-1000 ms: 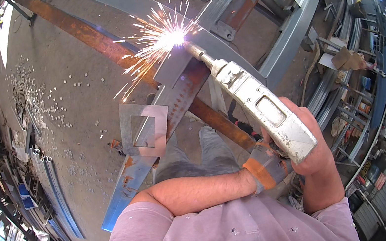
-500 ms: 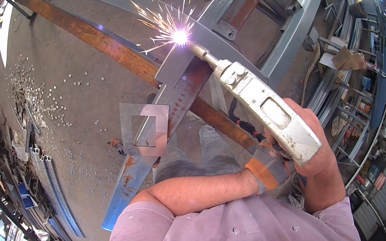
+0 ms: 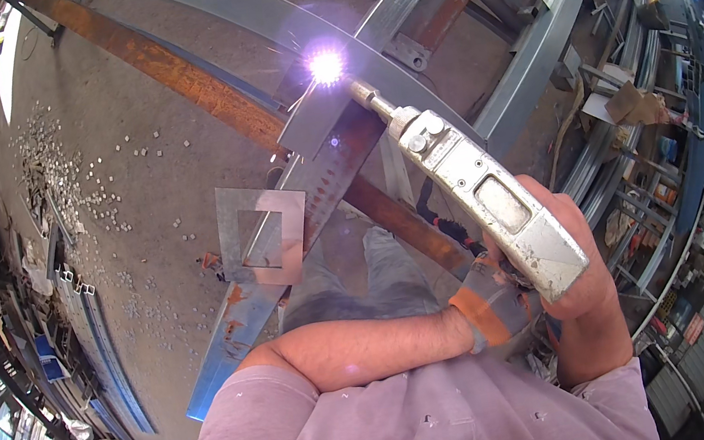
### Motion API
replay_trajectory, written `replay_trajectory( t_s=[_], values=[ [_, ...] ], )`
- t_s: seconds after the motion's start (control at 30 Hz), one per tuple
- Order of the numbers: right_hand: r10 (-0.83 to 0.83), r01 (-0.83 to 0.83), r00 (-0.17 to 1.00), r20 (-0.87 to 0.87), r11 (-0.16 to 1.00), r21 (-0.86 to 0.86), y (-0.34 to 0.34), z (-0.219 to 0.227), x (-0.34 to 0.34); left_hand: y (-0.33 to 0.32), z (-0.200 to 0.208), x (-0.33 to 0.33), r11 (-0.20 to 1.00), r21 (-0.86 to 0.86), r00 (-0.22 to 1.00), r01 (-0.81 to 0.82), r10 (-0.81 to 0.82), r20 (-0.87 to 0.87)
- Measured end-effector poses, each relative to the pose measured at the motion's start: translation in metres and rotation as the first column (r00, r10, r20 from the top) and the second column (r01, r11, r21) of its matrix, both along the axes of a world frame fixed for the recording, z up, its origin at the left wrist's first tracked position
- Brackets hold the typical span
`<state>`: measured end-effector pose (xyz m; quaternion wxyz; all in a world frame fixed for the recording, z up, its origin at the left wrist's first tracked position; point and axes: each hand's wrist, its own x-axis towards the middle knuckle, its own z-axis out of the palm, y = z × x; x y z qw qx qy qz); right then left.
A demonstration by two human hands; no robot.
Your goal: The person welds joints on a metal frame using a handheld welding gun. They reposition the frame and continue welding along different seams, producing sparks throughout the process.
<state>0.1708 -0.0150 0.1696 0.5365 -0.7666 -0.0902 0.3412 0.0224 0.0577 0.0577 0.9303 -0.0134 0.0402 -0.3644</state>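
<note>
Right hand observed wrapped around the torch, nozzle just beside a bright arc on the grey plate. Gloved left hand sits by the torch's rear; its grip cannot be determined. A frame lies on the beam.

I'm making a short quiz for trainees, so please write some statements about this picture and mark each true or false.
1. The right hand grips a silver torch. True.
2. The left hand is bare. False: it wears a grey and orange glove.
3. A bright glow shows by the torch's tip. True.
4. The cut-out metal plate is round. False: it is four-sided.
5. Small metal squares are scattered on the floor. True.
</note>
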Motion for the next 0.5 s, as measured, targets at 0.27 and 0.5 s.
replay_trajectory(
  t_s=[0.27, 0.5],
  values=[
    [-0.005, 0.004, 0.999, -0.043, 1.0, -0.02, -0.0043, 0.0025, 0.0011, -0.0044, 0.0015, 0.0013, 1.0, -0.016, 1.0, -0.015, 0.015, 0.005],
    [0.028, -0.028, 1.0, -0.002, 0.999, -0.024, -0.0072, -0.0005, 0.0021, -0.0088, 0.0013, 0.0015, 0.999, -0.028, 1.0, -0.031, 0.031, 0.002]
  ],
)
